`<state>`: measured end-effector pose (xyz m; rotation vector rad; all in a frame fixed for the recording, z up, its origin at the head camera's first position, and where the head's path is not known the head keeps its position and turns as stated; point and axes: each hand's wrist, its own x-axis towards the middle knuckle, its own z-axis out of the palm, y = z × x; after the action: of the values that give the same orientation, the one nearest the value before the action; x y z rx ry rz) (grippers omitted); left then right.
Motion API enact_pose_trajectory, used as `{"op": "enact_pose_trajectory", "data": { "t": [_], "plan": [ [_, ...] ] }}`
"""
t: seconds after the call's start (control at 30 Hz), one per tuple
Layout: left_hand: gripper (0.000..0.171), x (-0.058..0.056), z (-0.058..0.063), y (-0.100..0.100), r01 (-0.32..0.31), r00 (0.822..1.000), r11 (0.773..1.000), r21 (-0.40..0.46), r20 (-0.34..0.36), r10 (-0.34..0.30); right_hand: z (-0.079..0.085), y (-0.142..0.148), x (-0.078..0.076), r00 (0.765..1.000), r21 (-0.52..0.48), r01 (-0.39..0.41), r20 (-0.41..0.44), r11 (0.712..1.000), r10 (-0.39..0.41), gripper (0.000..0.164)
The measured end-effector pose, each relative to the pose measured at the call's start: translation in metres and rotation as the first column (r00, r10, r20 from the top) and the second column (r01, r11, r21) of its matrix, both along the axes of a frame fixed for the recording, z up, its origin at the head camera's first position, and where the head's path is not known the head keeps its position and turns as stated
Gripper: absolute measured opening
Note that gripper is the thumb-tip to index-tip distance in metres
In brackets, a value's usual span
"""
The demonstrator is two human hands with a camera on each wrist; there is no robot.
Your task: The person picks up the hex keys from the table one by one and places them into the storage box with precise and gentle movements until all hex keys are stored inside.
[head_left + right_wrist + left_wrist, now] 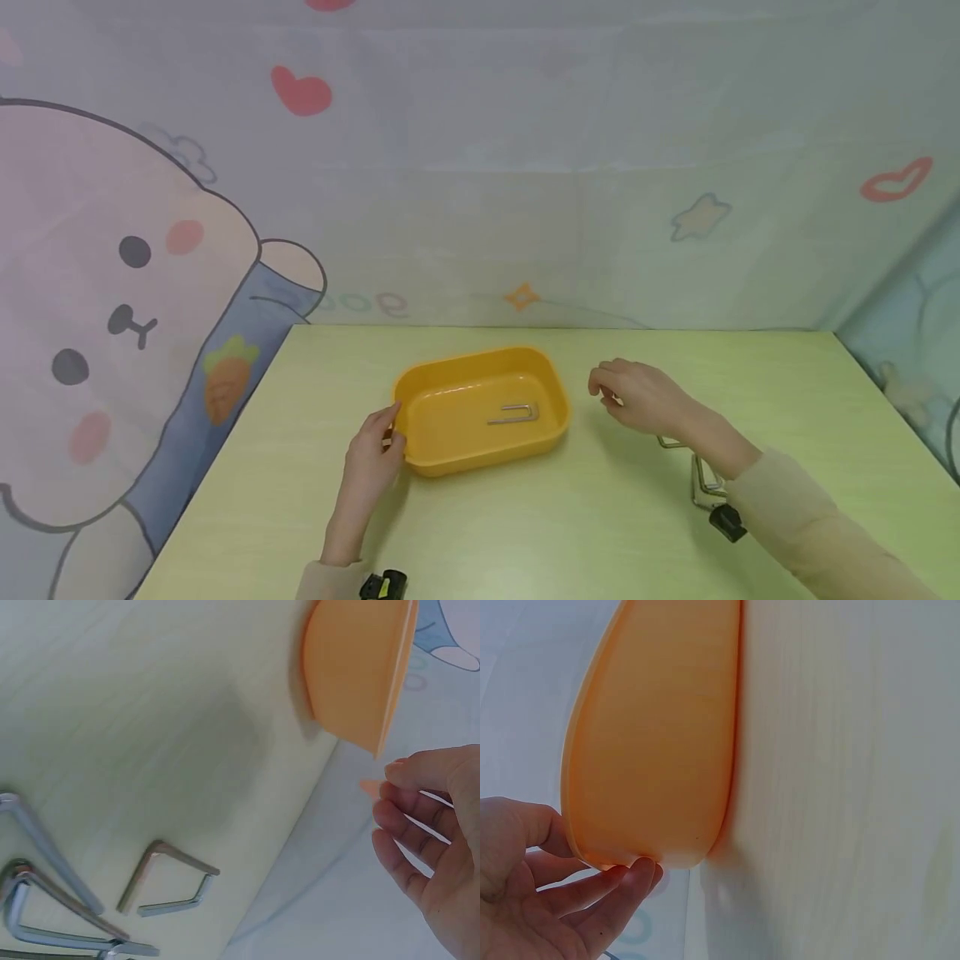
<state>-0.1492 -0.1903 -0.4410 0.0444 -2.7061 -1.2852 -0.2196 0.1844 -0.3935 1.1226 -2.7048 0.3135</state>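
Note:
A yellow plastic tray (480,457) stands on the table, and one bent metal rod (534,412), shaped like a U with uneven legs, lies inside. At its left end, my left hand (372,457) grips the rim, thumb at the edge and fingers underneath. The left wrist view shows those fingers against the tray's outer wall (652,750). My right hand (637,396) is in the air right of the tray, fingers loosely bent, holding nothing. Below it on the table lie several more bent metal rods (169,877), partly hidden by the right arm in the head view.
The pale wooden table (555,533) ends at a hanging printed cloth (480,208) at the back. Black camera mounts (727,522) sit at both wrists. A dark cable (952,437) shows at the far right edge.

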Motion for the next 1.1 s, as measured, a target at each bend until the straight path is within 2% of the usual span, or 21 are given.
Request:
{"op": "enact_pose_trajectory", "data": {
  "t": [0.27,0.5,0.73,0.97,1.1],
  "plan": [
    [0.047,0.001,-0.002,0.001,0.002,1.000,1.000,0.005,0.006,-0.002,-0.018,0.020,0.012,0.992,-0.007,0.125,-0.019,0.992,-0.125,0.020],
    [0.047,0.004,-0.002,-0.001,-0.005,1.000,1.000,0.001,0.000,0.005,-0.030,0.033,0.016,0.965,-0.002,0.256,0.067,0.967,-0.255,0.014],
    [0.047,0.004,-0.002,-0.003,-0.005,1.000,1.000,-0.004,-0.006,0.005,-0.042,0.043,0.017,0.943,-0.009,0.318,0.110,0.948,-0.315,0.011],
    [0.047,0.002,-0.002,-0.001,-0.013,1.000,1.000,0.002,-0.004,0.013,-0.049,0.051,0.018,0.902,0.007,0.393,0.191,0.919,-0.387,0.012],
    [0.047,0.000,-0.002,0.000,-0.009,1.000,1.000,-0.001,-0.008,0.009,-0.052,0.055,0.019,0.888,0.016,0.416,0.209,0.909,-0.410,0.012]
  ]
}}
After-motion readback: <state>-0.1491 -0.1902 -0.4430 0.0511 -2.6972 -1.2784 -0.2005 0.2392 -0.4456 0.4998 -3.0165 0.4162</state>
